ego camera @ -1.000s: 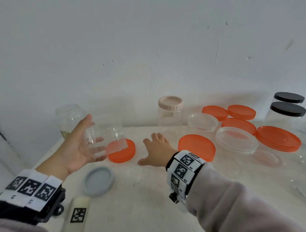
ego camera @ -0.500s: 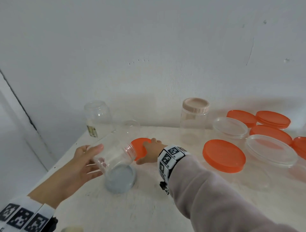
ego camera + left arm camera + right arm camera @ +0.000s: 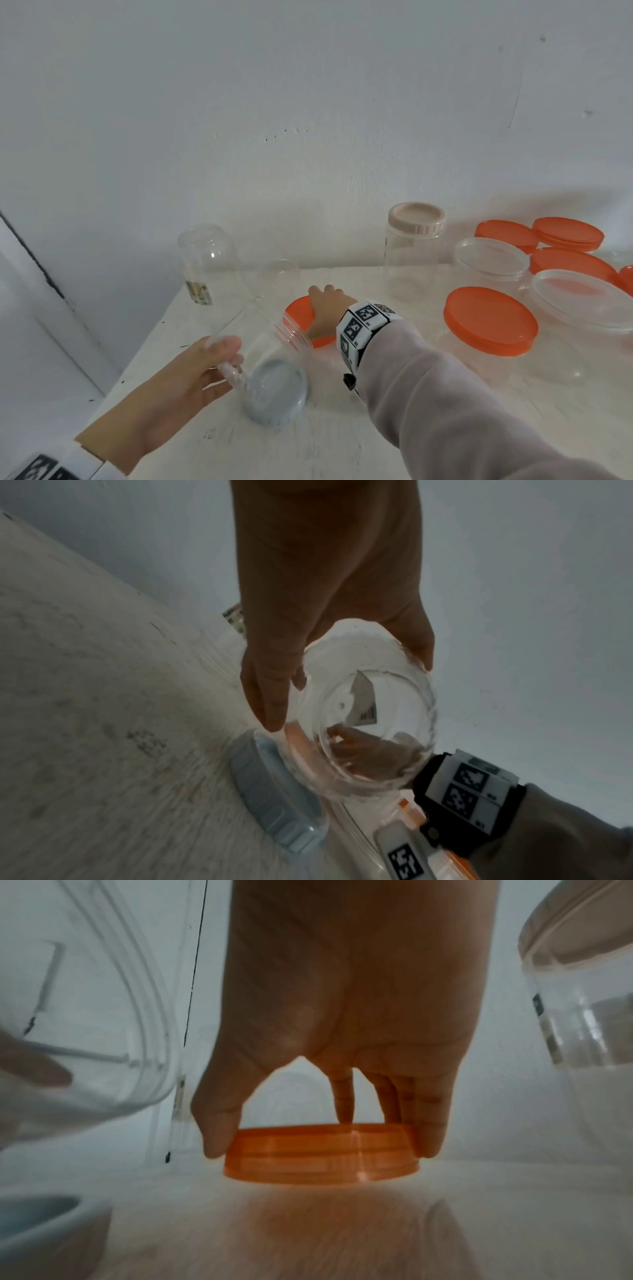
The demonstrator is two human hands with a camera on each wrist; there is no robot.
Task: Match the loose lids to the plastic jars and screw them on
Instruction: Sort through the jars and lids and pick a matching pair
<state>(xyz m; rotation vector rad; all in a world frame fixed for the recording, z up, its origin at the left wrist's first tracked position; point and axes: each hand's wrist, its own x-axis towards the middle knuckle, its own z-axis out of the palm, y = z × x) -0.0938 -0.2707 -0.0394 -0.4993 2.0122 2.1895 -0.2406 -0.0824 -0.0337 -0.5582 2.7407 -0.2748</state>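
Observation:
My left hand (image 3: 219, 359) grips a clear plastic jar (image 3: 263, 339) by its base and holds it tilted above the table, mouth toward the right. In the left wrist view the left hand (image 3: 346, 685) curls its thumb and fingers round the jar's (image 3: 363, 723) bottom. A grey-blue lid (image 3: 274, 397) lies on the table under the jar. My right hand (image 3: 325, 308) reaches over a small orange lid (image 3: 299, 313). The right wrist view shows the right hand (image 3: 322, 1134) pinching this orange lid (image 3: 322, 1156) at both sides while it rests on the table.
An upturned clear jar (image 3: 209, 263) and another clear jar (image 3: 275, 279) stand at the back left near the wall. A beige-lidded jar (image 3: 414, 253) stands behind my right wrist. A large orange lid (image 3: 489, 318), clear shallow tubs (image 3: 489, 257) and more orange lids (image 3: 567, 234) fill the right.
The left hand has brought the jar down and nearer, over the grey-blue lid. The right hand has moved left onto the small orange lid and taken hold of it. The head view has turned left.

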